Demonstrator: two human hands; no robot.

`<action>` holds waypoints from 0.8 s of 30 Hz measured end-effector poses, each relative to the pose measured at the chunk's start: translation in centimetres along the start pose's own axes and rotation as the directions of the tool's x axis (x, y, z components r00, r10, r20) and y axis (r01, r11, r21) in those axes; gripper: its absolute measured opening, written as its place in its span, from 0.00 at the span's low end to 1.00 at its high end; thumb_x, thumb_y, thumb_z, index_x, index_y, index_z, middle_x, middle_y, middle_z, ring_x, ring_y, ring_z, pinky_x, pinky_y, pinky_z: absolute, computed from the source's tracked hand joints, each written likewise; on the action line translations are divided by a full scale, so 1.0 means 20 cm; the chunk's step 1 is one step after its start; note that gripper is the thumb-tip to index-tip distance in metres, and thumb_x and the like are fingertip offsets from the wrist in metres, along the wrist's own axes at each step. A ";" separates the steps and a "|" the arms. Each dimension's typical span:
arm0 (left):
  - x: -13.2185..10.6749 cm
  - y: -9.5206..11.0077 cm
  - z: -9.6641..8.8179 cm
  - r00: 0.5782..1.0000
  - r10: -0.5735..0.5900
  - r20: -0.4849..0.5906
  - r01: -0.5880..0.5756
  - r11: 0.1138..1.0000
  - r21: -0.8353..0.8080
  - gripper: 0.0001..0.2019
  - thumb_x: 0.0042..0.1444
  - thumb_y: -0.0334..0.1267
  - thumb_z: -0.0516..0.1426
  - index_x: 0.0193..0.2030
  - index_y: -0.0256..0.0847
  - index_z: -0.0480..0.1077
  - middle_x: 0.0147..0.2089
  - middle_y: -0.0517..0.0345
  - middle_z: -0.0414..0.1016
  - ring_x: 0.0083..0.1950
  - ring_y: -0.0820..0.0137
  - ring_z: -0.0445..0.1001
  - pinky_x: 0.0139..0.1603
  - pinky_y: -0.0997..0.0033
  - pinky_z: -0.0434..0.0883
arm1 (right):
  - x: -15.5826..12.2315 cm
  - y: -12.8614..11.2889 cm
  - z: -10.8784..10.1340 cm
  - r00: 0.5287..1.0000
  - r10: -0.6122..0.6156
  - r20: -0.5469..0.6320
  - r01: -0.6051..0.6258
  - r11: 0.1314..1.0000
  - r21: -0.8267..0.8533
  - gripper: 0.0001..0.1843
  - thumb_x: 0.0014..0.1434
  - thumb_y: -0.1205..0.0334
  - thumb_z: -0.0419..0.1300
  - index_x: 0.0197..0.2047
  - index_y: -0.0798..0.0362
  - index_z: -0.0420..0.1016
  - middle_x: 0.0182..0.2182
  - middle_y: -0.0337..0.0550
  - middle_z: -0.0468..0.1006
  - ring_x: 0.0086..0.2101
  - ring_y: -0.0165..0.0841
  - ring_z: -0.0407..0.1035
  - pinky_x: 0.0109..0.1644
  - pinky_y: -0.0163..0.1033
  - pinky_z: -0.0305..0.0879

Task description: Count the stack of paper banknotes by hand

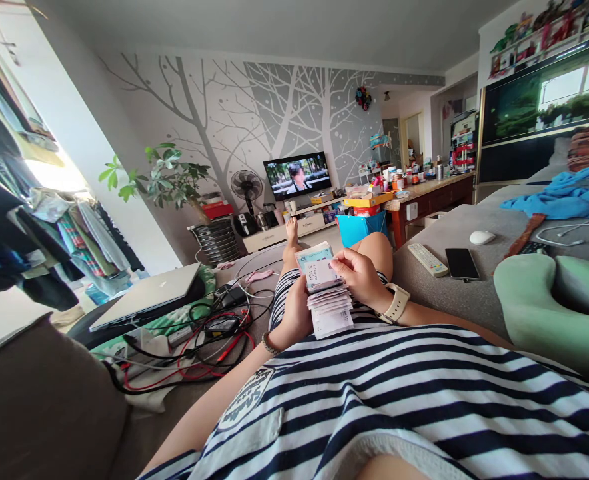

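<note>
Above my lap, my left hand [297, 312] is closed round a stack of banknotes [330, 310], gripping it from the left side. The lower ends of several notes are folded down and fanned over one another, pale with small print. A bluish-green printed face shows at the top of the stack. My right hand [358, 277] pinches the edge of an upper pale note between thumb and fingers, at the stack's right side. A light watch sits on my right wrist, a bracelet on my left. The left fingertips are hidden behind the notes.
On the sofa to the right lie a remote control [428, 260], a phone [462, 264], a white mouse [482, 237] and a green neck pillow [529, 307]. Left are a laptop [149, 293] and tangled cables [214, 333]. A television [298, 176] stands ahead.
</note>
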State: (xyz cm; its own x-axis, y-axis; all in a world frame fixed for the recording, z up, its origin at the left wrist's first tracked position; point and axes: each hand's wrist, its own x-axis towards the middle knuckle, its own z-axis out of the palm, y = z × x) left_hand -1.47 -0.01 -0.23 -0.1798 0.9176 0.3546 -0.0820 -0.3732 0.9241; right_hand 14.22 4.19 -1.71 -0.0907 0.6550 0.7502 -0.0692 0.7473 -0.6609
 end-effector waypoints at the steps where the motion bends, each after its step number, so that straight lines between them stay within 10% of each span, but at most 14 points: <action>1: 0.00 0.01 0.01 1.000 0.001 -0.007 -0.001 1.000 0.030 0.02 0.47 0.33 0.66 0.28 0.41 0.77 0.35 0.53 0.85 0.51 0.54 0.81 0.49 0.66 0.76 | 0.00 0.00 0.00 1.000 -0.001 -0.002 0.001 1.000 -0.007 0.17 0.67 0.44 0.61 0.36 0.50 0.72 0.30 0.39 0.77 0.32 0.35 0.70 0.37 0.38 0.64; 13: -0.07 0.12 0.07 0.997 -0.081 -0.013 0.080 0.993 -0.083 0.07 0.50 0.28 0.62 0.24 0.43 0.75 0.31 0.56 0.83 0.51 0.55 0.80 0.48 0.66 0.76 | 0.00 -0.02 -0.01 1.000 0.000 -0.007 0.000 0.998 -0.057 0.21 0.68 0.43 0.56 0.31 0.49 0.68 0.25 0.36 0.68 0.29 0.33 0.63 0.34 0.38 0.59; 24: -0.05 0.10 0.04 0.998 0.060 0.002 -0.059 0.985 0.162 0.12 0.39 0.21 0.68 0.21 0.42 0.74 0.28 0.59 0.80 0.36 0.63 0.73 0.40 0.69 0.71 | 0.00 -0.03 -0.01 1.000 0.018 0.019 -0.017 0.999 -0.043 0.22 0.67 0.41 0.57 0.31 0.49 0.68 0.25 0.37 0.68 0.28 0.33 0.62 0.33 0.38 0.58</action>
State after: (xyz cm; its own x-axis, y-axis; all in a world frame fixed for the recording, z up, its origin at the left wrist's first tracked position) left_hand -0.70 -1.61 1.33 -0.1825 0.8940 0.4092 0.0890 -0.3995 0.9124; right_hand 14.41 3.74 -1.22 -0.1111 0.6658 0.7378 -0.0247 0.7403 -0.6718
